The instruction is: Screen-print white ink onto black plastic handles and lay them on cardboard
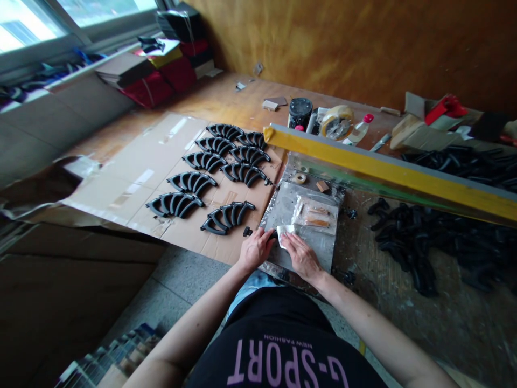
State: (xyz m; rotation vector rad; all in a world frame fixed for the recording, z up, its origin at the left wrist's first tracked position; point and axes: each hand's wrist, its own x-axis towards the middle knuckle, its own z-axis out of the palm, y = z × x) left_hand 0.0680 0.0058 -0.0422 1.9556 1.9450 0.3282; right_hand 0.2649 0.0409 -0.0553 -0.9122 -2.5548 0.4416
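Note:
My left hand [255, 250] is closed around a small curved black piece [273, 235] at the near left edge of a grey metal plate [278, 207]. My right hand [301, 256] presses a white paper or cloth wipe [285, 233] against the right end of that piece. Its fingers are bent over the wipe. On the plate, beyond my hands, lies a clear plastic bag [317, 214] with thin orange-brown strips. To the left, several fanned rows of curved black pieces [194, 182] rest on a flat cardboard sheet [133, 178].
A yellow beam [383, 171] stretches across the bench behind the plate. Loose black pieces [412, 253] are heaped at right. Behind the beam stand a dark jar [300, 111], a tape roll [337, 122] and a red-capped bottle [361, 131]. Red and dark bundles [149, 86] sit back left.

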